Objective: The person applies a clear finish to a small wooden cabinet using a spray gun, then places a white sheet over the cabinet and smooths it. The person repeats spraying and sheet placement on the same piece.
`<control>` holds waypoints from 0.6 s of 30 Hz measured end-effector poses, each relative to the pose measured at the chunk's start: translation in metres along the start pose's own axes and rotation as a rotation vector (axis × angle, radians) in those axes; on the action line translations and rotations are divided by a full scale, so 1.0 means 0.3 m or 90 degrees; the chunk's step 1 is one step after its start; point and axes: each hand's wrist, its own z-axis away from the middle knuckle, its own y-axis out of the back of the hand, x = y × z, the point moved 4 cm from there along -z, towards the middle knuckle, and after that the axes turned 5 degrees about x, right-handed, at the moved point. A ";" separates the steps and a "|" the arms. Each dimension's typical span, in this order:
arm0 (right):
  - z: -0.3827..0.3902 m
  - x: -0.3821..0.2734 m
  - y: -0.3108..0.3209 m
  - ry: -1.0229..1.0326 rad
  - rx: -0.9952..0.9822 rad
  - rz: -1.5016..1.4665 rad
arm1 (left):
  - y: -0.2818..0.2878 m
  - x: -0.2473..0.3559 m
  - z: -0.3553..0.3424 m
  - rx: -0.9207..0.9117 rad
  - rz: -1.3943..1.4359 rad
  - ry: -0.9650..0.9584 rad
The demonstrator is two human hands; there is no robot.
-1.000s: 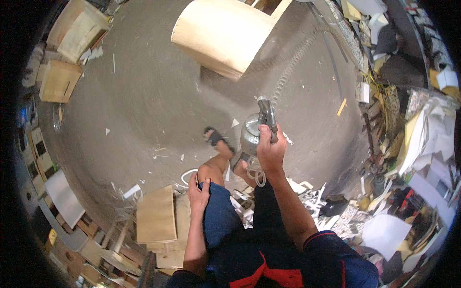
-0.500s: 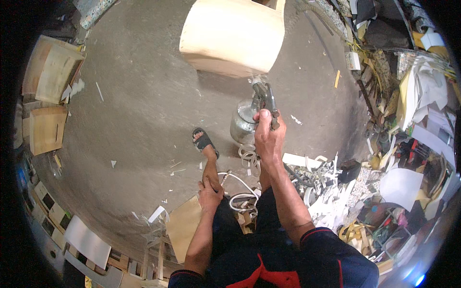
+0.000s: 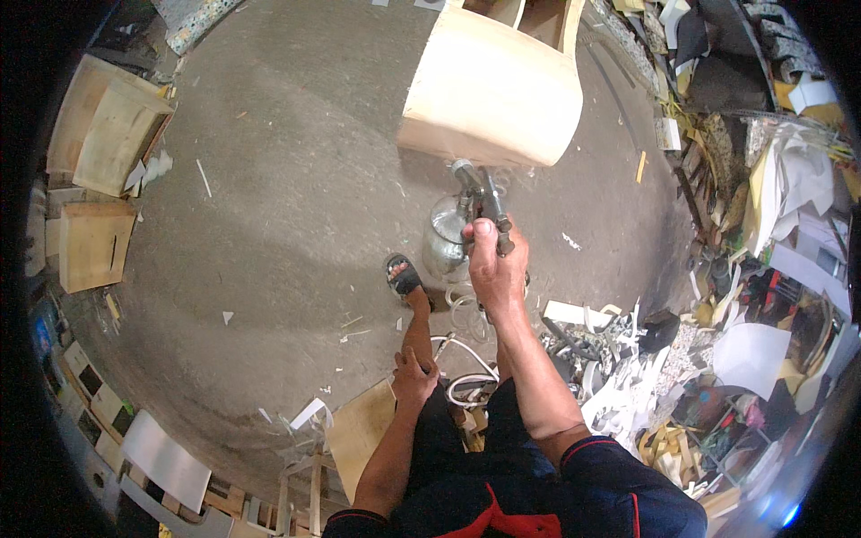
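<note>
The concrete floor (image 3: 296, 197) fills most of the view, grey and littered with small scraps. On it, straight ahead of the person, stands a curved pale wooden cabinet piece (image 3: 493, 90), its rounded face turned toward the person. To the left of the cabinet piece, well apart from it, flat wooden boxes (image 3: 99, 179) lie along the edge of the floor. To its right, a heap of offcuts and white strips (image 3: 762, 269) runs down the side of the view.

Just in front of the cabinet piece, between it and the person, the right hand (image 3: 493, 269) is raised with its grip clenched around the handle of a spray gun (image 3: 480, 202); the thumb lies along the top and the nozzle points at the cabinet piece's lower edge. The gun's metal cup (image 3: 446, 238) hangs beside the hand on the left. Nearer the person than the cabinet piece, a white hose (image 3: 466, 381) lies coiled on the floor. The left hand (image 3: 414, 377) rests flat on the person's knee, grip released, holding nothing. A sandalled foot (image 3: 404, 276) stands on the floor just left of the cup.
</note>
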 end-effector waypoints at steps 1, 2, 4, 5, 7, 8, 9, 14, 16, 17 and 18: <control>-0.002 -0.016 -0.008 0.021 -0.004 0.011 | 0.008 -0.001 0.001 0.004 0.000 -0.003; -0.007 -0.030 -0.015 0.028 -0.015 0.020 | 0.012 -0.003 0.001 0.009 0.000 -0.005; -0.023 -0.066 -0.019 0.038 -0.039 0.037 | 0.021 -0.005 0.000 0.050 -0.011 -0.036; -0.037 -0.082 -0.019 0.029 -0.077 0.060 | 0.023 -0.007 -0.002 0.072 -0.017 -0.052; -0.073 -0.115 -0.014 0.010 -0.144 0.115 | 0.011 -0.022 -0.014 0.052 0.009 -0.043; -0.092 -0.134 -0.012 0.005 -0.166 0.131 | 0.009 -0.028 -0.023 0.053 0.026 -0.045; -0.113 -0.151 -0.010 -0.002 -0.181 0.155 | 0.006 -0.036 -0.030 0.047 0.026 -0.044; -0.239 -0.245 -0.008 0.065 -0.165 0.234 | 0.028 -0.045 -0.037 0.037 0.016 -0.057; -0.287 -0.274 0.002 0.074 -0.143 0.213 | 0.046 -0.037 -0.032 0.038 0.033 -0.054; -0.309 -0.286 0.007 0.079 -0.130 0.201 | 0.057 -0.032 -0.031 0.043 0.040 -0.055; -0.329 -0.295 0.011 0.080 -0.116 0.194 | 0.064 -0.029 -0.032 0.037 0.034 -0.052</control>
